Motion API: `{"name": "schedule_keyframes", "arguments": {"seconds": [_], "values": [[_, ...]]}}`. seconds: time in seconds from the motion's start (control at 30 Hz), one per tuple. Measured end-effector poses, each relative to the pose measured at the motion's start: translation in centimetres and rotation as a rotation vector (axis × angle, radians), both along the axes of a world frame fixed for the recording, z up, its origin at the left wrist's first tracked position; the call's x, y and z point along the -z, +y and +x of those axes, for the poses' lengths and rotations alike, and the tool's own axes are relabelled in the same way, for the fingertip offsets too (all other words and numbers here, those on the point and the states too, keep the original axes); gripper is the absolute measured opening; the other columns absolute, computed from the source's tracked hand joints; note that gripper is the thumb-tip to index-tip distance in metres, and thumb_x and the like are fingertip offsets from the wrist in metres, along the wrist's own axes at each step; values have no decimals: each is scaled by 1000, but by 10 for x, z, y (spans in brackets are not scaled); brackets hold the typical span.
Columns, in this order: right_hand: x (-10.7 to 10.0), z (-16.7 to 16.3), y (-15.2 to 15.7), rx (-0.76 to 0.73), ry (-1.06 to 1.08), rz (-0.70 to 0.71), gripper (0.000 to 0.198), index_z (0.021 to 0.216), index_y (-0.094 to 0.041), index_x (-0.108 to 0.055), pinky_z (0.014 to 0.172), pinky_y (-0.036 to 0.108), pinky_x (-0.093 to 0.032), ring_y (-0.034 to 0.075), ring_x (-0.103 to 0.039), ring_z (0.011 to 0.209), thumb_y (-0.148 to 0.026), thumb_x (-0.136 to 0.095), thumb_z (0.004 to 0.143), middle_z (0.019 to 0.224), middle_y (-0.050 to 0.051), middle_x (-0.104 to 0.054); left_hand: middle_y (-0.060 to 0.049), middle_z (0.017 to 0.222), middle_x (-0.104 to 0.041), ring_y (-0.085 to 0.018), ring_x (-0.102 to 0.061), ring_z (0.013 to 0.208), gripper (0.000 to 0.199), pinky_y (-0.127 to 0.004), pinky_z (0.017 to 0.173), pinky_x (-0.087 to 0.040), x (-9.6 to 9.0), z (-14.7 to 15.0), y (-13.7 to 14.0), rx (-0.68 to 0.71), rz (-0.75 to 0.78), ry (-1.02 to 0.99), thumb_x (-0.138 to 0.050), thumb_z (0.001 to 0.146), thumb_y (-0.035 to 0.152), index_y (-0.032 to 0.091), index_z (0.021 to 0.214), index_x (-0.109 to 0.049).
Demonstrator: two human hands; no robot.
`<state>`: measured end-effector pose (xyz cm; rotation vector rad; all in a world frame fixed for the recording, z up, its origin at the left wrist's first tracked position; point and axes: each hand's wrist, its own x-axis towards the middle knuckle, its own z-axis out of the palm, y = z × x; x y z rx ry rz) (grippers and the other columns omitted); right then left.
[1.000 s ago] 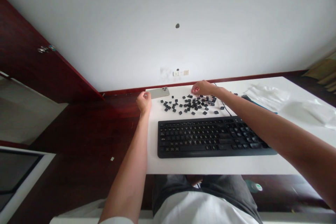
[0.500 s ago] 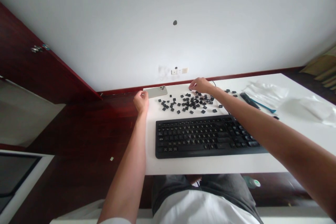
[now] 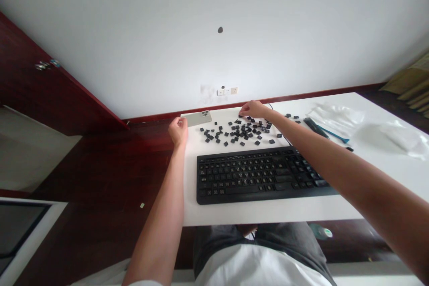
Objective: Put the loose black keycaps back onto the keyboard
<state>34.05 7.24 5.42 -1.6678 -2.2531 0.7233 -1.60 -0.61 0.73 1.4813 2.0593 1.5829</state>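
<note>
At the left edge of the white table, my left hand [image 3: 178,131] is closed with curled fingers beside the near end of a pale phone [image 3: 194,119]. What is inside those fingers, if anything, is hidden. Across the table my right hand [image 3: 254,109] reaches to the far side, its fingertips pinched down on a small black keycap [image 3: 240,115]. Many loose black keycaps [image 3: 246,130] lie scattered just in front of it. Closer to me sits a black keyboard [image 3: 246,174], with some of its key positions uncapped. My right forearm hides the keyboard's right end.
To the right lie a black tool [image 3: 315,128], a blue pry stick [image 3: 337,136] and crumpled white plastic bags [image 3: 335,118]. The keyboard's cable [image 3: 286,140] runs toward the back. A wall with sockets [image 3: 228,91] stands behind the table [image 3: 234,214].
The view has shifted slightly, moving the table a little left in the picture. Both hands keep nearly the same places, my right fingertips still at the far keycap.
</note>
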Motion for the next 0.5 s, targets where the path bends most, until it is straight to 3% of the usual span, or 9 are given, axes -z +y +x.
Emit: {"name": "schedule_keyframes", "arguments": {"seconds": [0.2,0.37,0.5], "values": [[-15,29,-21,66,27,93,31,108,-18,-85,78,37,-58,24,-72,86,-38,-68,92,106,13,-82,-4,70,-70,-18,-64,69,23,-26,65,-42,3,-1,1,11,26,-8,-57,88,36,20,72,-63],[-18,70,-74,-52,51,205,29,99,-22,-85,82,37,-59,26,-76,90,-42,-65,91,93,6,-83,-4,71,-71,-18,-64,68,25,-25,66,-44,7,-2,3,48,12,-8,-58,87,39,20,72,-63],[-11,104,-107,-44,22,279,30,100,-24,-84,80,37,-59,26,-77,87,-43,-62,93,95,4,-84,-5,75,-73,-19,-66,70,25,-26,67,-45,6,-2,1,81,12,-1,-59,86,39,19,74,-66]]}}
